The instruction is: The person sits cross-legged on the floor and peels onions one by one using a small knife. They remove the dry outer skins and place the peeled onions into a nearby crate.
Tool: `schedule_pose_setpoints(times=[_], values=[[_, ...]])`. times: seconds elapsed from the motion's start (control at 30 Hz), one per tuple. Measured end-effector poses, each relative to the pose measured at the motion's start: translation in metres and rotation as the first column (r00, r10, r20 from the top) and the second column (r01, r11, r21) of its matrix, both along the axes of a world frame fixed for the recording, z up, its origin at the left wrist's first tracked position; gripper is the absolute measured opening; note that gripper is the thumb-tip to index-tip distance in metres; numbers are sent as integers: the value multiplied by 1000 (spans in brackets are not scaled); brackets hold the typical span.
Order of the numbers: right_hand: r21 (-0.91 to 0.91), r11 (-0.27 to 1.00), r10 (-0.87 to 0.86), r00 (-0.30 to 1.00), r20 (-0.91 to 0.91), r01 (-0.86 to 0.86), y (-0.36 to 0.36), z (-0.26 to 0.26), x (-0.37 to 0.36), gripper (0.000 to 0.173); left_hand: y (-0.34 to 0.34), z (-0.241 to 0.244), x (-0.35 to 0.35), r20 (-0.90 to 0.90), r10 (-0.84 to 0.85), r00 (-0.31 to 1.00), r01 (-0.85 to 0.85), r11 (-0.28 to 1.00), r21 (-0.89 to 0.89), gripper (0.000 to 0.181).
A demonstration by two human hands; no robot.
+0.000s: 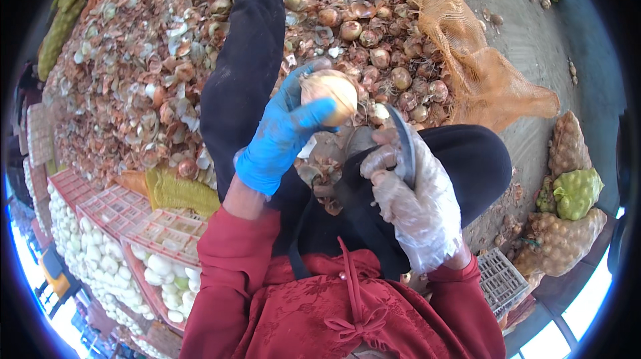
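Observation:
My left hand (280,134), in a blue glove, is closed around a large yellow onion (331,95) whose papery skin still clings to it. A transparent plastic glove covers my right hand (413,194), which grips a knife with a curved metal blade (400,131). The blade points up and away from me, apart from the onion. Past both hands lies a heap of unpeeled onions (379,57) with dry roots. Fingers wrapped round the knife hide its handle.
A deep pile of onion skins (145,73) spreads at the left. Plastic crates (165,234) and peeled white onions (95,254) stand at lower left. An orange mesh sack (481,73) lies beyond the heap; filled sacks (561,239) and a grey crate (501,276) are at the right.

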State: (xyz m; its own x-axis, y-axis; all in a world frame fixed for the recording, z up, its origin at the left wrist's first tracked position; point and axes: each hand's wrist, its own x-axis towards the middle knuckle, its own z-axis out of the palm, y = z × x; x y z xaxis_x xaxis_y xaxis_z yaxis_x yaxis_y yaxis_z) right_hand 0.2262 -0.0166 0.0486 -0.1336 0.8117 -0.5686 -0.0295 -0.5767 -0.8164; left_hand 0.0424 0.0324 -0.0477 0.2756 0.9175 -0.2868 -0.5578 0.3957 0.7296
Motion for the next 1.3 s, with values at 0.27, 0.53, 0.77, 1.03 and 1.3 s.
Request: schedule_pose_setpoints(times=[0.27,0.53,0.77,1.03,1.3], values=[[53,943,319,937,144,-329,-3,-10,-24,56,-37,31,-29,-533,2,846,77,989,127,71],[145,640,557,586,589,-754,6,-19,-38,58,-56,19,-50,-520,-25,854,99,988,115,70],[-28,656,644,541,540,-754,14,-44,-48,46,-69,3,-53,-750,89,655,130,965,228,68],[156,516,474,432,767,-842,16,-77,-40,48,-69,11,-54,-546,-32,837,83,994,69,62],[215,525,543,518,660,-824,10,-74,-47,18,-71,13,-55,-600,97,794,-12,989,145,65]])
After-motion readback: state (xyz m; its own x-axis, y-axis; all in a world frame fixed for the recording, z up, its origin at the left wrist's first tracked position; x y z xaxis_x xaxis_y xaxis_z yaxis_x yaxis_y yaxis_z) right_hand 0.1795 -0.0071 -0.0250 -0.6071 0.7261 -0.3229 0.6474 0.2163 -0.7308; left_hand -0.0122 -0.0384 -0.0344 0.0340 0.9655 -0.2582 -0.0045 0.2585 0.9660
